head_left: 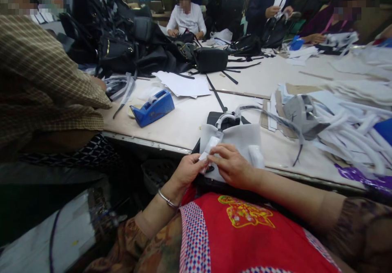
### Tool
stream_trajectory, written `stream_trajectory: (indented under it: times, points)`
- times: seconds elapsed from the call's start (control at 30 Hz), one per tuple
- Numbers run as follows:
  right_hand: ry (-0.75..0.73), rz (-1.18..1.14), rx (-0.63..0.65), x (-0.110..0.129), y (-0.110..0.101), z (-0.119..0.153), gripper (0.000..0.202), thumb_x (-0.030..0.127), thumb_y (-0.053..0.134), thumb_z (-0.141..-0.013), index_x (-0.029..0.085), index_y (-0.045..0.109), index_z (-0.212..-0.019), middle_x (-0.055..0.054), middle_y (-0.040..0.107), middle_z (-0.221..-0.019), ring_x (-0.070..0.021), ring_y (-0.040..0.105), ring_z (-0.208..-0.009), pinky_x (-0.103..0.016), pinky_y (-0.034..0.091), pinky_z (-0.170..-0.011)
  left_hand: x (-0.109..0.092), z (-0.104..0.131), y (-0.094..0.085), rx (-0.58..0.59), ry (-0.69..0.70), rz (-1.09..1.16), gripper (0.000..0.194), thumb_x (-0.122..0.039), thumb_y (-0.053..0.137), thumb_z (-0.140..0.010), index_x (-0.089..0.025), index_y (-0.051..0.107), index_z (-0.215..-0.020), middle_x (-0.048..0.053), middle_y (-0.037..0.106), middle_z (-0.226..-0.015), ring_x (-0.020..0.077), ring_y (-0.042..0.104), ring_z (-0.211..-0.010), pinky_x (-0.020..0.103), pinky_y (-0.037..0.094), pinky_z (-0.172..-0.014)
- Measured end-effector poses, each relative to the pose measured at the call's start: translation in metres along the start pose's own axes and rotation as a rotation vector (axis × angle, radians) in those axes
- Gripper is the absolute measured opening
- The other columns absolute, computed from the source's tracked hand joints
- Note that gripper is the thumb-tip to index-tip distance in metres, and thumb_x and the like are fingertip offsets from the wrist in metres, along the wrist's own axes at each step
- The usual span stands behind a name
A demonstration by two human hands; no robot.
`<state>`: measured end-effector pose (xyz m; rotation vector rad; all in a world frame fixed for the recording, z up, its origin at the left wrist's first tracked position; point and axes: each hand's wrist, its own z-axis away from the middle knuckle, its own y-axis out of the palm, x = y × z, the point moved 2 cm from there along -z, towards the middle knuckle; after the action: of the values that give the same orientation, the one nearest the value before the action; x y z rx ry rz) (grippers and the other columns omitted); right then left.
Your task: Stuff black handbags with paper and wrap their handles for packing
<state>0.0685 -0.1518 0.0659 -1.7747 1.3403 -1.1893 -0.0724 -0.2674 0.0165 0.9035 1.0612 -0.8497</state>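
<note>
At the table's front edge lies a black bag (214, 118), mostly covered by a sheet of white foam wrap (241, 136). A handle wrapped in white (222, 120) arches up from it. My left hand (189, 169) pinches the lower end of a white wrapping strip (211, 146) that runs up toward this handle. From the right, my right hand (234, 165) closes its thumb and fingers on the same strip, close to my left fingertips. A plastic-covered strap (275, 120) curves away to the right from the bag.
A blue tape dispenser (156, 106) stands left of the bag. White paper sheets (183, 83) lie behind it, and black bags (122, 44) are heaped back left. White foam tubes (355, 130) pile up at right. A co-worker's checked sleeve (49, 69) is at left; other people work across the table.
</note>
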Motion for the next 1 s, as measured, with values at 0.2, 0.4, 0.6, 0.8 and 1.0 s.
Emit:
stream_trajectory:
  times: [0.2, 0.4, 0.6, 0.8, 1.0]
  points:
    - [0.814, -0.704, 0.049, 0.004, 0.012, 0.011, 0.029, 0.039, 0.055, -0.090, 0.016, 0.070, -0.084, -0.002, 0.063, -0.066, -0.0148, 0.056, -0.059, -0.026, 0.043, -0.056, 0.003, 0.003, -0.001, -0.056, -0.026, -0.004, 0.030, -0.039, 0.074, -0.079, -0.010, 0.072, -0.087, 0.003, 0.067, -0.073, 0.0105, 0.054, -0.062, 0.022, 0.039, -0.061]
    - [0.931, -0.764, 0.022, 0.008, 0.025, 0.000, 0.032, 0.045, 0.061, -0.082, 0.016, 0.063, -0.067, 0.001, 0.057, -0.058, -0.0119, 0.049, -0.055, -0.023, 0.036, -0.052, 0.002, 0.006, 0.005, -0.049, 0.003, 0.025, 0.033, -0.042, 0.076, -0.079, -0.012, 0.072, -0.093, 0.002, 0.069, -0.079, 0.0125, 0.058, -0.068, 0.023, 0.044, -0.066]
    - [0.885, -0.730, -0.082, 0.011, 0.028, -0.001, 0.025, 0.032, 0.056, -0.082, 0.016, 0.064, -0.063, -0.001, 0.061, -0.061, -0.0134, 0.053, -0.061, -0.024, 0.038, -0.059, 0.004, 0.006, 0.008, -0.038, 0.008, 0.035, 0.033, -0.041, 0.074, -0.081, -0.012, 0.070, -0.097, 0.004, 0.071, -0.084, 0.0157, 0.063, -0.076, 0.026, 0.049, -0.073]
    - [0.986, -0.864, -0.100, 0.016, 0.029, 0.000, 0.027, 0.035, 0.058, -0.081, 0.017, 0.058, -0.061, 0.003, 0.049, -0.052, -0.0108, 0.043, -0.051, -0.023, 0.033, -0.050, 0.005, 0.005, 0.008, -0.024, 0.008, 0.082, 0.029, -0.033, 0.073, -0.083, -0.013, 0.070, -0.103, 0.005, 0.074, -0.091, 0.0146, 0.065, -0.076, 0.025, 0.050, -0.073]
    - [0.901, -0.776, -0.116, 0.014, 0.033, -0.001, 0.027, 0.033, 0.057, -0.081, 0.017, 0.059, -0.060, 0.002, 0.055, -0.057, -0.0117, 0.047, -0.057, -0.024, 0.035, -0.055, 0.009, 0.005, 0.007, -0.037, -0.003, 0.112, 0.033, -0.035, 0.073, -0.081, -0.013, 0.069, -0.106, 0.006, 0.073, -0.091, 0.0165, 0.066, -0.078, 0.027, 0.051, -0.074]
